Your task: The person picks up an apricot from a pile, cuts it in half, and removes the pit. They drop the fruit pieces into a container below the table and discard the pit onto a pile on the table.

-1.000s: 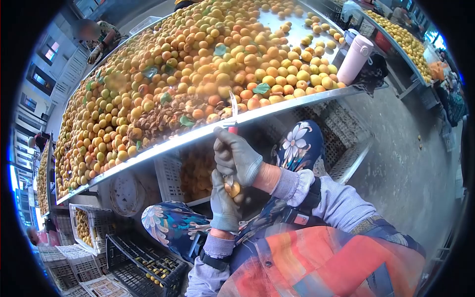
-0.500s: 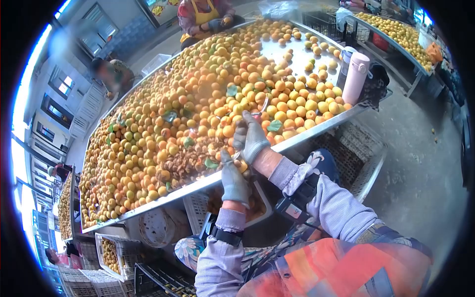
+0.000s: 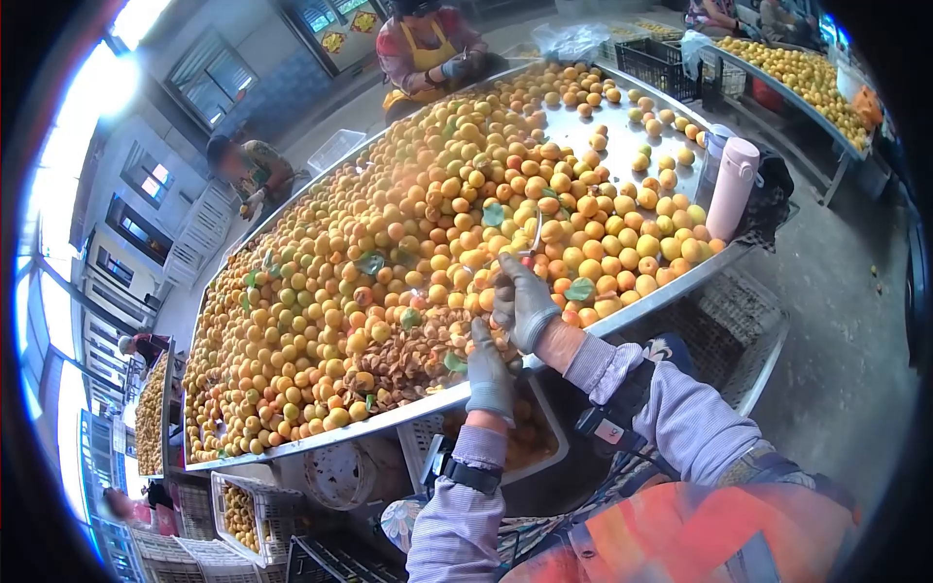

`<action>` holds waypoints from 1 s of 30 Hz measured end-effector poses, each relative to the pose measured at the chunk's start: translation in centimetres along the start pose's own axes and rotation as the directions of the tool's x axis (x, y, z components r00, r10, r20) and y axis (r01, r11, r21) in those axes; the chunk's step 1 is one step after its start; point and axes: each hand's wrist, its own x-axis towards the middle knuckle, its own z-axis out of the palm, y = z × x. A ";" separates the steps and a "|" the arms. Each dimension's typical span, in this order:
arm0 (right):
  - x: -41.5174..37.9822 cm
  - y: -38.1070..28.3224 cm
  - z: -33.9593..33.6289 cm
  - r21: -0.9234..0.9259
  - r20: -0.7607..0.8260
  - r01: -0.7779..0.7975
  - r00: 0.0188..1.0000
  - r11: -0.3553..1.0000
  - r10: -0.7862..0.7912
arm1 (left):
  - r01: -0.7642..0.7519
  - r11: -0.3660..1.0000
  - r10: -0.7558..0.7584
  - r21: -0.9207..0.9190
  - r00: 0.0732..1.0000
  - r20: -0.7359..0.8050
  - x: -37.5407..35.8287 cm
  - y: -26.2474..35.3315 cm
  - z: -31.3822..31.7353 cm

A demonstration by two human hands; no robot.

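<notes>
My right hand (image 3: pixel 526 303), in a grey glove, is closed round a small curved knife (image 3: pixel 537 233). Its thin blade points up over the apricots (image 3: pixel 321 291), and a bit of red shows at the grip. Just below and to the left is my gloved left hand (image 3: pixel 490 377), thumb raised, at the table's near edge. Its fingers are curled and partly hidden, so what they hold cannot be made out. Beside my left hand lies a heap of brown apricot stones (image 3: pixel 403 361), with a green leaf (image 3: pixel 454 362) close to the thumb.
Apricots cover most of the metal table (image 3: pixel 330 435). A pink flask (image 3: pixel 733 189) stands at its right corner. Below are a crate (image 3: pixel 554 457), a white bucket (image 3: pixel 340 474) and another crate (image 3: pixel 743 321). A person in a yellow apron (image 3: pixel 428 58) sits across the table.
The camera view has tilted, so the whole scene sits lower and farther right. Both hands stay close together at the table edge. The fruit glimpsed between them earlier is now less visible.
</notes>
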 end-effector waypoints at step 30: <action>0.9 -2.4 0.3 -0.152 0.146 0.093 0.987 0.984 -0.071 | 0.036 0.970 -0.010 -0.240 0.994 0.110 2.7 2.9 -2.4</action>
